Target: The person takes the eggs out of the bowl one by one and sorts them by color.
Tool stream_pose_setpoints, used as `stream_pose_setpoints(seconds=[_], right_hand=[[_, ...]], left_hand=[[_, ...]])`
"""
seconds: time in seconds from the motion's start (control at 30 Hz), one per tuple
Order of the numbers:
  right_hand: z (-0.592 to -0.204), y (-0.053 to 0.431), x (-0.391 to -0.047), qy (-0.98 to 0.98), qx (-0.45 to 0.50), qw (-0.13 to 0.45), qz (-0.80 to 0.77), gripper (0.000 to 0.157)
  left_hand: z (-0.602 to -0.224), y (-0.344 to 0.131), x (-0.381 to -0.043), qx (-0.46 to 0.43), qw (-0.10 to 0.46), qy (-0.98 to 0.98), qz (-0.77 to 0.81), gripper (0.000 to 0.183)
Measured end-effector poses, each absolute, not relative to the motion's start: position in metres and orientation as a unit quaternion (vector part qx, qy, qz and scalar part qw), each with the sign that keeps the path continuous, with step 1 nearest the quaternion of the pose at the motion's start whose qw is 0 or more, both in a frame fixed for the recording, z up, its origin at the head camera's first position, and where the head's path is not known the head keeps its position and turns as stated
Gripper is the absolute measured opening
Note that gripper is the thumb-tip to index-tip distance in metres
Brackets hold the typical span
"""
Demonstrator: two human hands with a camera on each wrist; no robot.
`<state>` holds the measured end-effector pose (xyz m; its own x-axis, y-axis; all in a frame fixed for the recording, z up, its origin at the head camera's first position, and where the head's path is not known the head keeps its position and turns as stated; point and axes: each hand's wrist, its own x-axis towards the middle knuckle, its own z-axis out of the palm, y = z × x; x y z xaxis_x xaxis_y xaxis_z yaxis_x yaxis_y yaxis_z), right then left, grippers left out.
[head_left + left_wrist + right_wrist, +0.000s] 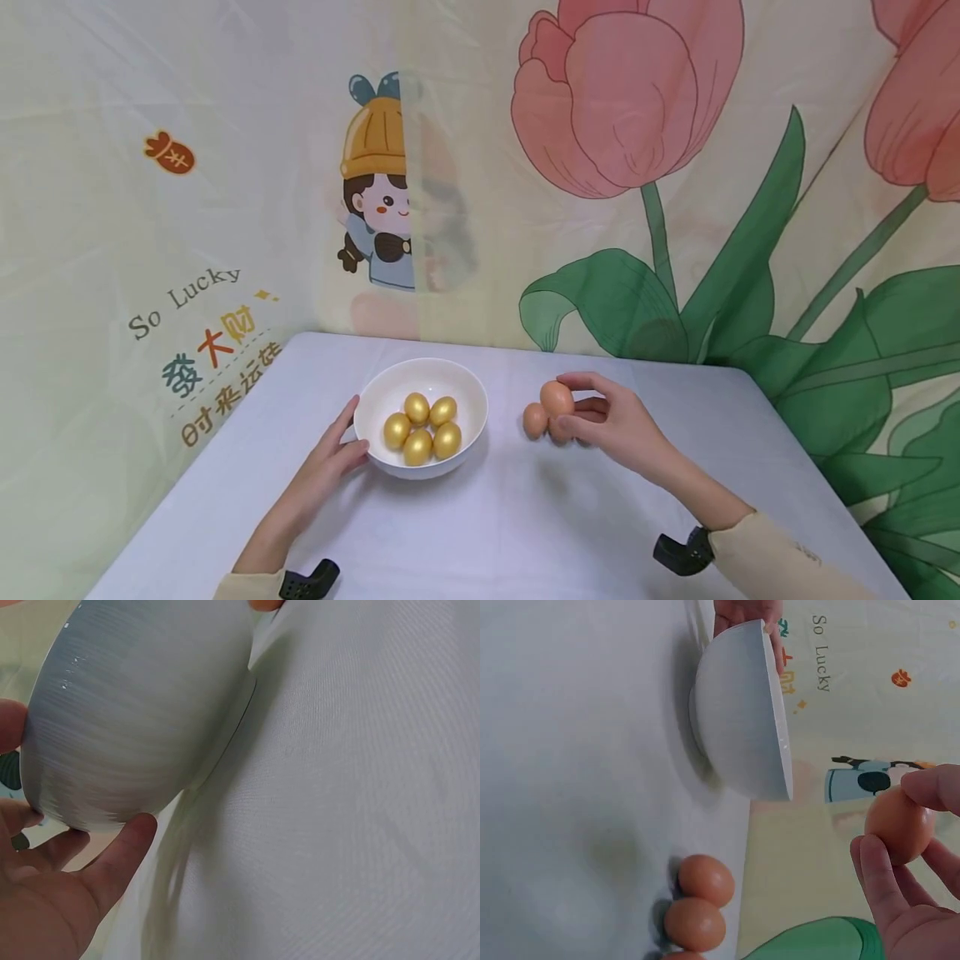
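Observation:
A white bowl [463, 392] stands on the table with several golden eggs [417, 447] inside it. My left hand [324, 467] holds the bowl's left side, its thumb and fingers spread against the outer wall [142, 712]. To the right of the bowl, my right hand [622, 425] pinches a brown egg [900, 823] between thumb and fingertips. That egg is raised above a small row of other brown eggs [535, 421] on the cloth. The right hand partly hides this row in the head view.
A white cloth [480, 533] covers the table. Behind it hangs a printed backdrop [480, 308] with tulips, a cartoon figure and lettering. Black wrist devices [684, 552] sit at both cuffs.

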<state>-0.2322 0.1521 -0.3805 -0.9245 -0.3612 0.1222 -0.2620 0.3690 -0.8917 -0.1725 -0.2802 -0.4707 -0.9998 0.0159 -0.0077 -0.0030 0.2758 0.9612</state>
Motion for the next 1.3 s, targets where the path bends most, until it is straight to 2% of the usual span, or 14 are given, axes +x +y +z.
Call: stream_pose_setpoints(seconds=[0.53, 1.3], right_hand=[[-0.401, 0.235, -0.234, 0.858, -0.166, -0.022, -0.485, 0.061], [-0.44, 0.277, -0.26, 0.891, -0.124, -0.056, -0.433, 0.063]], left_hand=[[-0.471, -0.28, -0.175, -0.008, 0.017, 0.795, 0.607, 0.076], [-0.47, -0.281, -0.175, -0.007, 0.017, 0.799, 0.601, 0.075]])
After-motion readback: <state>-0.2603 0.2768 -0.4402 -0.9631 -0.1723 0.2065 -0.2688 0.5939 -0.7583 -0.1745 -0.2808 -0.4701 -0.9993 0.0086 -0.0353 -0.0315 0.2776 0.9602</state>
